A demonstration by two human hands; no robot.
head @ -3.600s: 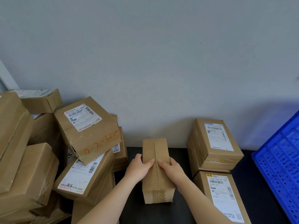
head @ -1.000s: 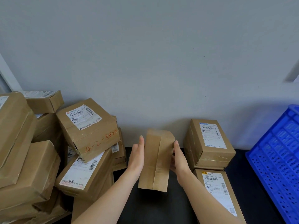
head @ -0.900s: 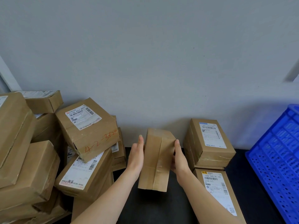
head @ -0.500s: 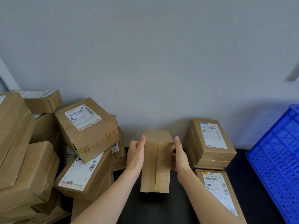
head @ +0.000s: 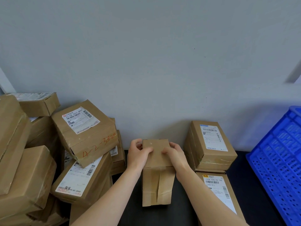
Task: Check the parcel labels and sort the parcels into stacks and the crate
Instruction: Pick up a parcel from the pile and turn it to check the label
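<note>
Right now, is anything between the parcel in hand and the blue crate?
Yes. The left hand and right hand grip the plain parcel; between it and the blue crate sit the rear labelled parcel and the near labelled parcel. Sliding straight right would likely hit them; lifting over looks clear.

The parcel (head: 157, 186) is plain brown cardboard, matt and slightly creased, with shinier tape down its seam. The box (head: 211, 158) beside it wears a white paper label (head: 213, 137). The crate (head: 276, 160) is glossy blue plastic, the table (head: 182, 214) matt black, and the wall (head: 146, 62) flat paint.
</note>
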